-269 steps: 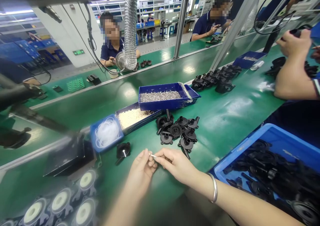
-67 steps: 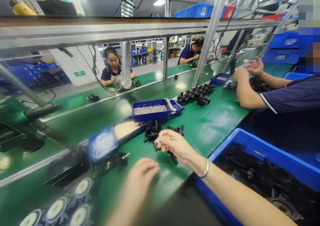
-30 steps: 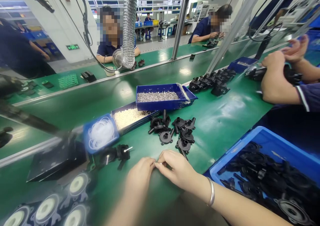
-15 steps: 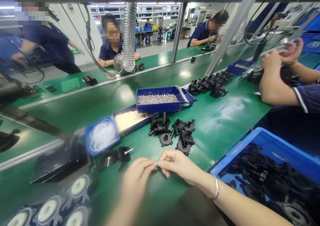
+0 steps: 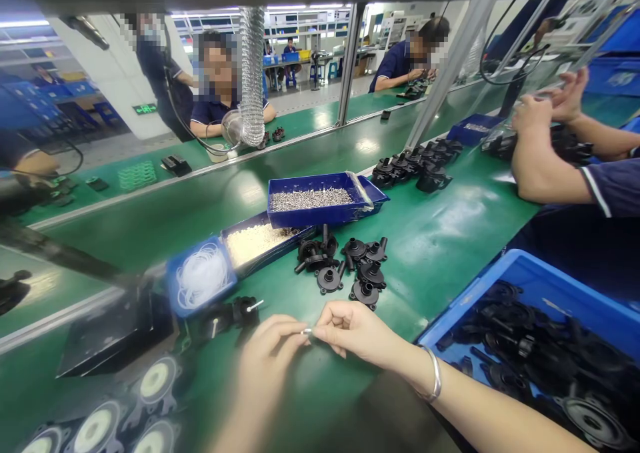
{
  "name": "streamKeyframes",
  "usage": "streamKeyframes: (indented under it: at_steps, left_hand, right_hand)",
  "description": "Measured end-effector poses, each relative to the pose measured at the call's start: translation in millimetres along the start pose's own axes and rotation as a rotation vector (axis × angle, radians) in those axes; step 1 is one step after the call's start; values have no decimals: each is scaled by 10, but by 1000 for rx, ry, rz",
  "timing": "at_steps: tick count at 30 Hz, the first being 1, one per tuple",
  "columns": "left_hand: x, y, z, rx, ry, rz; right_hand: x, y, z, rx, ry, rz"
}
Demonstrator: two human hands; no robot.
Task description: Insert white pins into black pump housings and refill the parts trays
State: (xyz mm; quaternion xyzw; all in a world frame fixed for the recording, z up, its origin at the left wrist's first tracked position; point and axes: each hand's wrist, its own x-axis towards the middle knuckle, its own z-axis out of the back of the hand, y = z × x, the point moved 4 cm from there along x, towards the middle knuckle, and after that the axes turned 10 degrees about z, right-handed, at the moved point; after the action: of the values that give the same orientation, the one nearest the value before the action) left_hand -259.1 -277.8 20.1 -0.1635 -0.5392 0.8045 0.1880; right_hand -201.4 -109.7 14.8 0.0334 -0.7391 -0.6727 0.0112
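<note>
Between my fingertips is a small whitish metal pin [image 5: 307, 332], held low over the green table. My left hand [image 5: 273, 349] pinches its left end, and my right hand [image 5: 350, 329], with a silver bangle on the wrist, pinches the right end. Just beyond my hands lie several black pump housings [image 5: 370, 274]. To the left of my left hand are two black parts [image 5: 245, 311] with white shafts standing out of them.
Blue trays hold metal pins [image 5: 320, 216], cream rings [image 5: 255, 243] and clear rings [image 5: 203, 273]. A blue crate [image 5: 515, 259] of black parts stands right. Round parts with white centres [image 5: 155, 379] lie left. A co-worker's hands [image 5: 535, 113] are at right.
More of the small pin shows between my fingertips. The view has shifted slightly. A walking person at the back left has moved to the right, behind the seated one.
</note>
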Motion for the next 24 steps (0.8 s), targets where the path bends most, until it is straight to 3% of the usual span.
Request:
streamKeyframes:
  at_steps: [7, 13, 15, 17, 20, 24]
  left_hand:
    - [-5, -78, -18, 17, 38, -44]
    - [-15, 15, -128, -140, 94, 34]
    - [-11, 101, -179, -288, 104, 72]
    - [-12, 180, -226, -447, 139, 113]
    - [-16, 252, -243, -464, 151, 149]
    - [2, 267, -195, -285, 88, 120]
  right_hand:
    - [-25, 9, -5, -25, 24, -11]
    - [10, -49, -95, 126, 86, 17]
    - [36, 6, -49, 124, -14, 102]
    - [48, 104, 86, 46, -231, 242]
    - [50, 191, 290, -115, -486, 333]
    - [124, 104, 332, -106, -449, 206]
